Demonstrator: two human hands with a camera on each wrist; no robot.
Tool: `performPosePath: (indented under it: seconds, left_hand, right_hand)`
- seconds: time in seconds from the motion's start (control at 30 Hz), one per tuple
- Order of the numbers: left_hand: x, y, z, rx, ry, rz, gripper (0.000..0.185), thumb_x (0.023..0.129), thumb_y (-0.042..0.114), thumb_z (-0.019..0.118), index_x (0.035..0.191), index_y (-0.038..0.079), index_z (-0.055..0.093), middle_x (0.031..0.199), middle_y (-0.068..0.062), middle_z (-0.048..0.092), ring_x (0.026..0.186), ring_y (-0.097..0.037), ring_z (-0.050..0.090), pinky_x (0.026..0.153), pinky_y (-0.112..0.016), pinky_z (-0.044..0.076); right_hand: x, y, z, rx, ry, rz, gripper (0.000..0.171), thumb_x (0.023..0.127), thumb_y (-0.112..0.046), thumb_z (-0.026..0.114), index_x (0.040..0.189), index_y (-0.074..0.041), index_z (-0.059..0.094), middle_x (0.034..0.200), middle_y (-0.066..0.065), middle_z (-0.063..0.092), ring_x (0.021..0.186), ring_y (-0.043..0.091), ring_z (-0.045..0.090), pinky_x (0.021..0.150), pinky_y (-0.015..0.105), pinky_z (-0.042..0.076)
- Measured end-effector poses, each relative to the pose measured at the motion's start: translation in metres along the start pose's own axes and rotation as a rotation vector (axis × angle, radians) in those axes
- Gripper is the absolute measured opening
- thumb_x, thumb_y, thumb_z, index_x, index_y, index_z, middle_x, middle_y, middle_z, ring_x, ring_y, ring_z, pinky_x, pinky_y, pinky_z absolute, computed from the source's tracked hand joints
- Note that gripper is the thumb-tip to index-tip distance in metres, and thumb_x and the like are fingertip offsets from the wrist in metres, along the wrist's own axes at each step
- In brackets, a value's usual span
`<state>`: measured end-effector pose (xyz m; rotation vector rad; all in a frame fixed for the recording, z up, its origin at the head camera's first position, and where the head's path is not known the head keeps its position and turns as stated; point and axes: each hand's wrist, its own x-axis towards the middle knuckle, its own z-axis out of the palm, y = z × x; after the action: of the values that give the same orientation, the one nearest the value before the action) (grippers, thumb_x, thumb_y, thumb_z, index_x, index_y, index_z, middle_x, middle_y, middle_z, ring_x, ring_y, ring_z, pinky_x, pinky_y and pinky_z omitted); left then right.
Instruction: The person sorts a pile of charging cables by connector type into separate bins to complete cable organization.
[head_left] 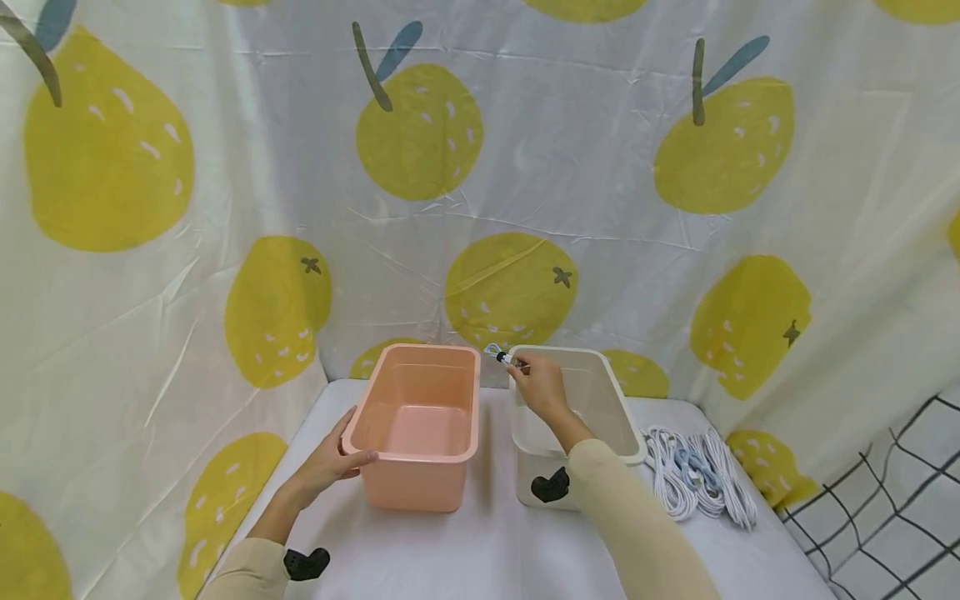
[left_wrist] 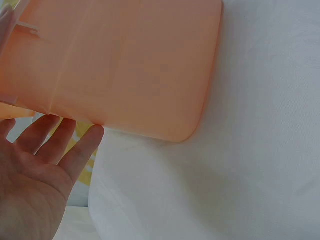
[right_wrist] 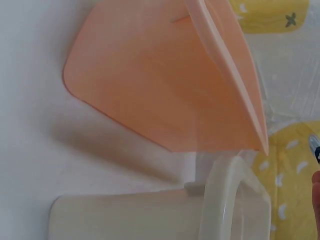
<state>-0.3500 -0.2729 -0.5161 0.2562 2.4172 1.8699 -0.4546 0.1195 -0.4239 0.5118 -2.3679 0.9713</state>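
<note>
My left hand (head_left: 327,461) holds the near left corner of a peach-pink plastic bin (head_left: 423,483), thumb along the front rim. In the left wrist view, its fingertips (left_wrist: 92,134) lie against the bin's outer wall. Above the left rim of an off-white plastic bin (head_left: 622,400), my right hand (head_left: 542,385) pinches a small bundled cable (head_left: 501,356). A pale loop and a black band on the cable stick out to the left of the fingers. Only a bit of that cable and a fingertip show at the right wrist view's edge.
Several coiled white cables (head_left: 675,483), one with a light-blue part, lie right of the off-white bin. Both bins stand on a white-covered table (head_left: 487,542). A fruit-print curtain (head_left: 585,192) hangs behind, and a black wire grid (head_left: 885,500) stands at the right.
</note>
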Motion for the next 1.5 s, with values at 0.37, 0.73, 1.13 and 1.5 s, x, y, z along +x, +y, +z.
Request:
performPosePath:
  seconds: [0.37,0.73,1.13,1.5]
  left_hand:
    - [0.001,0.002,-0.002,-0.034,0.009,-0.012,0.105,0.092,0.025,0.079,0.168,0.021,0.007,0.146,-0.027,0.049,0.119,-0.03,0.06,0.095,-0.051,0.054]
    - [0.001,0.003,-0.001,-0.028,0.015,-0.002,0.106,0.091,0.025,0.079,0.168,0.02,0.007,0.148,-0.029,0.048,0.122,-0.032,0.059,0.095,-0.05,0.053]
    - [-0.001,0.0,-0.003,0.08,0.013,-0.018,0.108,0.09,0.034,0.08,0.168,0.018,0.006,0.162,-0.025,0.031,0.127,-0.035,0.055,0.093,-0.049,0.054]
    - [0.003,0.0,0.0,0.093,0.011,-0.006,0.108,0.089,0.037,0.081,0.168,0.02,0.009,0.165,-0.02,0.028,0.128,-0.036,0.051,0.092,-0.049,0.053]
  right_hand:
    - [0.012,-0.029,0.027,-0.013,-0.037,-0.046,0.025,0.094,-0.012,0.078,0.114,0.003,0.076,0.097,0.015,0.075,0.088,0.029,0.074,0.075,0.04,0.059]
    - [0.02,-0.047,0.043,-0.052,-0.055,-0.023,0.028,0.094,-0.017,0.079,0.117,-0.003,0.077,0.099,0.01,0.077,0.087,0.024,0.074,0.081,0.042,0.057]
    - [0.018,-0.053,0.066,-0.031,-0.091,0.026,0.031,0.095,-0.021,0.078,0.126,-0.018,0.077,0.097,0.002,0.075,0.08,0.017,0.071,0.061,0.032,0.053]
    - [0.019,-0.052,0.075,-0.074,-0.147,0.11,0.047,0.096,-0.033,0.077,0.135,-0.01,0.068,0.125,0.009,0.072,0.109,0.03,0.068,0.085,0.044,0.056]
